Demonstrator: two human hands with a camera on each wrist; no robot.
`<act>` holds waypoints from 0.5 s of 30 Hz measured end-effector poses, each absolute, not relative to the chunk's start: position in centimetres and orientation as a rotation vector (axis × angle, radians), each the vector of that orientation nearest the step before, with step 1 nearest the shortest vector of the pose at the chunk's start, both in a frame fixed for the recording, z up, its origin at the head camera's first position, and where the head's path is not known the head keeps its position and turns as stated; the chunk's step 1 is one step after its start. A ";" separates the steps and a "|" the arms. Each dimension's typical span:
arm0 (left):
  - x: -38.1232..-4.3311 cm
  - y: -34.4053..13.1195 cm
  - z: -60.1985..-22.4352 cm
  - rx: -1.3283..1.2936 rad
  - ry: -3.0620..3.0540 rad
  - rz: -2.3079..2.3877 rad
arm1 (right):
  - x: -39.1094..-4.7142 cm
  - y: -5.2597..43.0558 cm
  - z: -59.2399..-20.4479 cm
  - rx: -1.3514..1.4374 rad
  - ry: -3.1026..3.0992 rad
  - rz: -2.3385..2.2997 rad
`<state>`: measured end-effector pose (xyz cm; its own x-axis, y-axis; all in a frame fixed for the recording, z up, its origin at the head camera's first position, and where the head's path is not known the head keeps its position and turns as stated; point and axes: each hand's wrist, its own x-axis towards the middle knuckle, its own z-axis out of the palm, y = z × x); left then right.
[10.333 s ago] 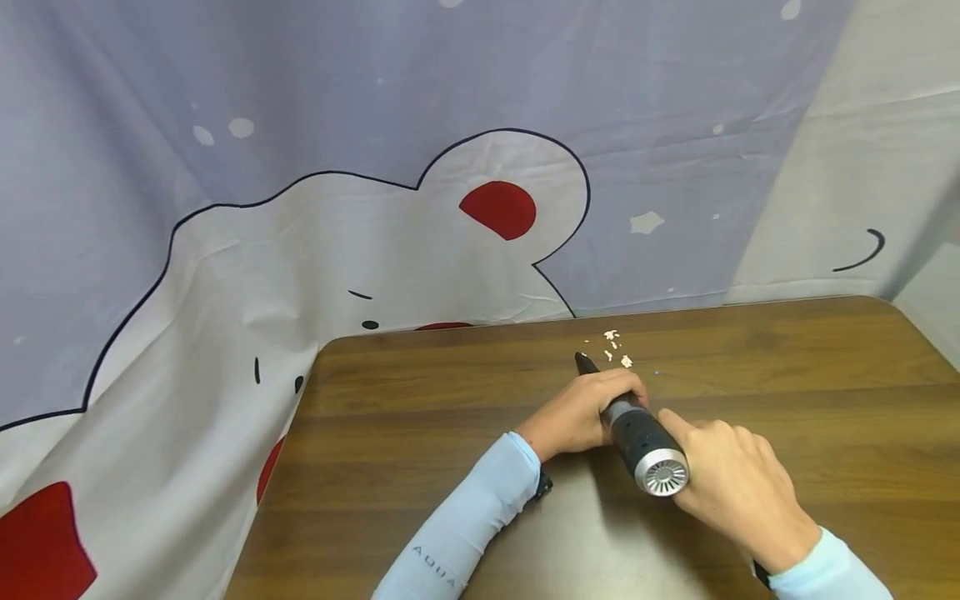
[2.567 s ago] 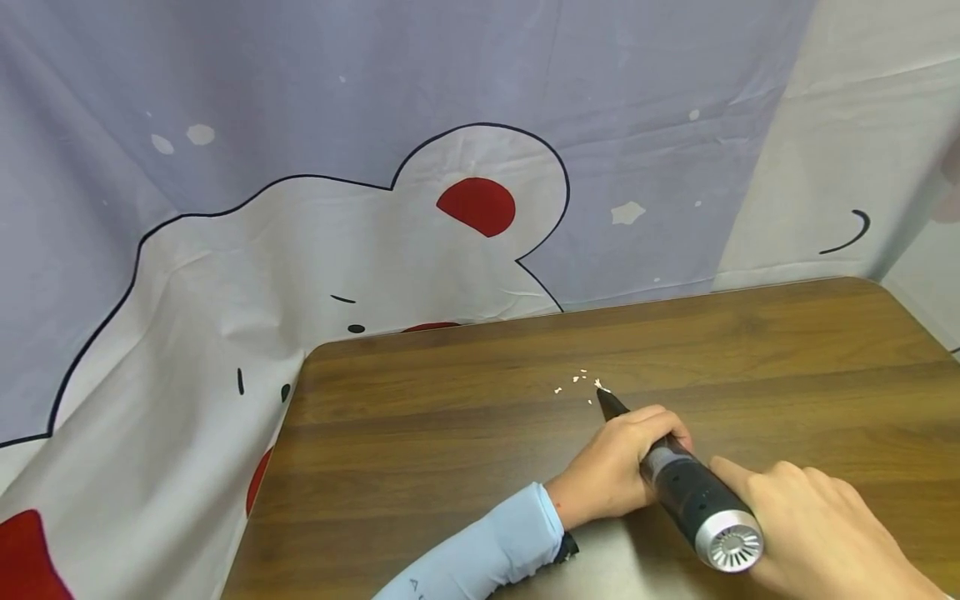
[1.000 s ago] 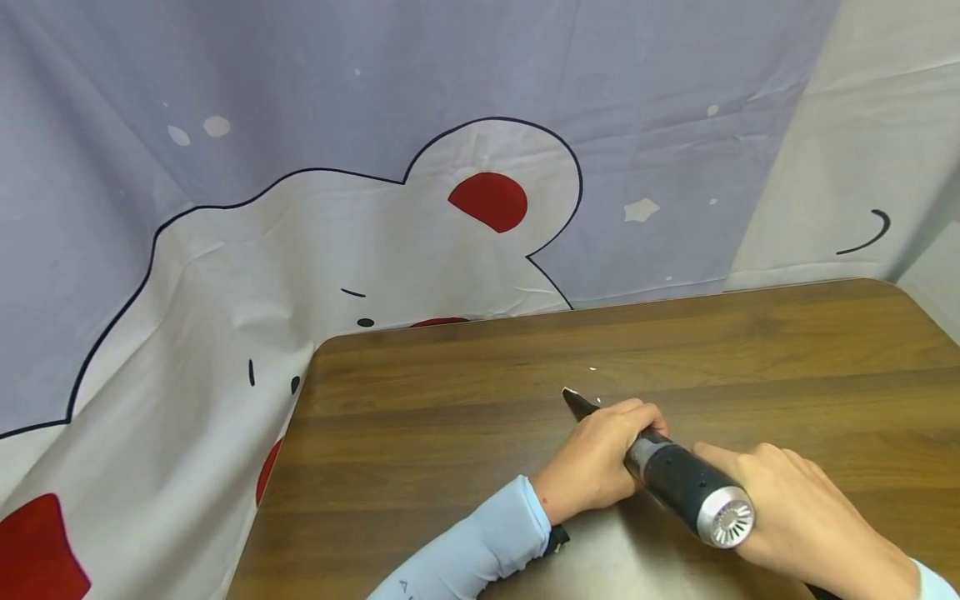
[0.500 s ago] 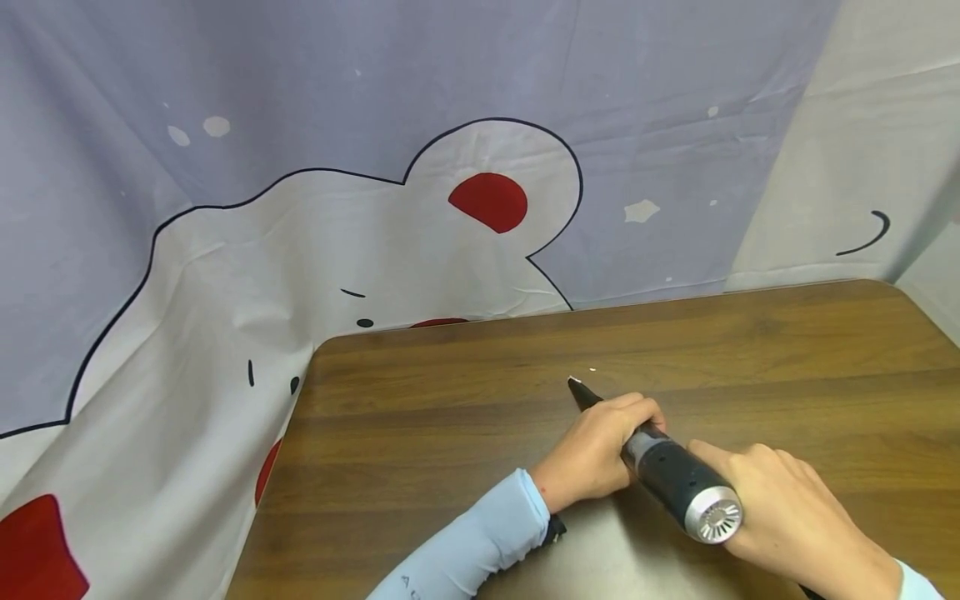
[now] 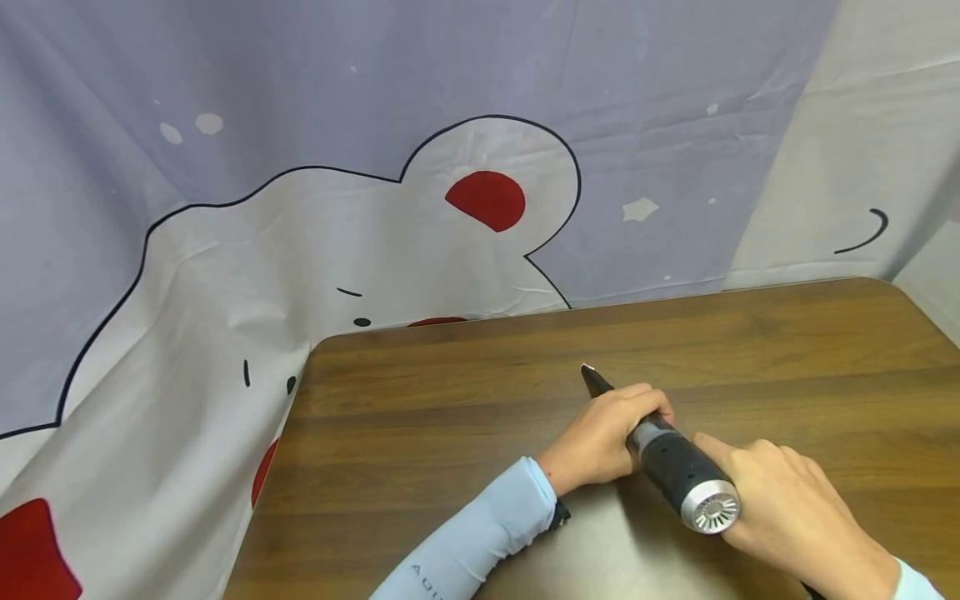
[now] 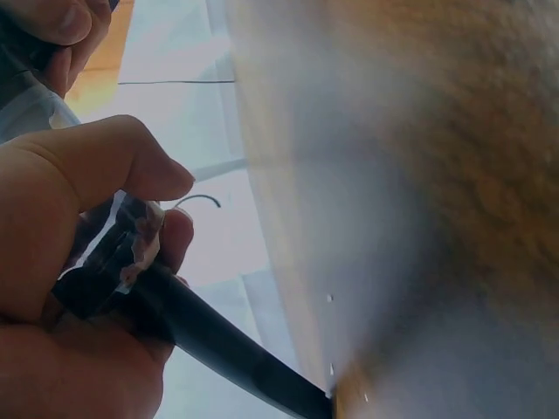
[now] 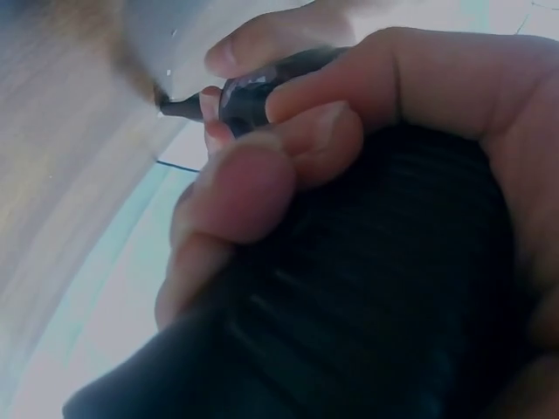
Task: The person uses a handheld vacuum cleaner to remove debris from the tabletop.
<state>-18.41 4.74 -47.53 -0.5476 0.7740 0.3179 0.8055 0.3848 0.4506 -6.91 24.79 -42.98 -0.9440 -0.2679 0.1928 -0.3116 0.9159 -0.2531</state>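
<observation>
Both hands hold a black and silver handheld vacuum cleaner over the table. The left hand is wrapped around its front part, just behind the slim black nozzle. The right hand grips the handle; in the right wrist view its fingers curl round the dark ribbed grip. The nozzle slants down to the wood, and a white bit shows at its tip. In the left wrist view a few tiny white scraps lie near the nozzle's end. The left hand hides much of the vacuum's front.
The brown wooden table has rounded far corners. Behind and left of it hangs a lilac and white curtain with a cartoon print. A dark shadow and a bright glare lie on the wood below the vacuum.
The several white scraps seen around the nozzle earlier have gone from the head view, except a bit at the tip. Since a second ago the nozzle has moved away and slightly right. Both grips stay.
</observation>
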 end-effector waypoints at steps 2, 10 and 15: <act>-18.4 4.8 -47.6 -1.475 -2.564 -0.896 | -6.8 24.8 -42.9 0.432 -2.943 0.422; -17.8 5.2 -47.4 -1.499 -2.562 -0.930 | -6.1 25.1 -42.4 0.409 -3.009 0.398; -17.2 5.5 -47.1 -1.516 -2.544 -0.944 | -5.3 25.5 -42.1 0.404 -3.023 0.357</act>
<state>-17.23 5.50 -47.15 -0.5238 0.7880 0.3236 0.8082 0.3397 0.4810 -5.33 25.48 -42.14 -0.9629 -0.2505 0.1004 -0.2670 0.9384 -0.2195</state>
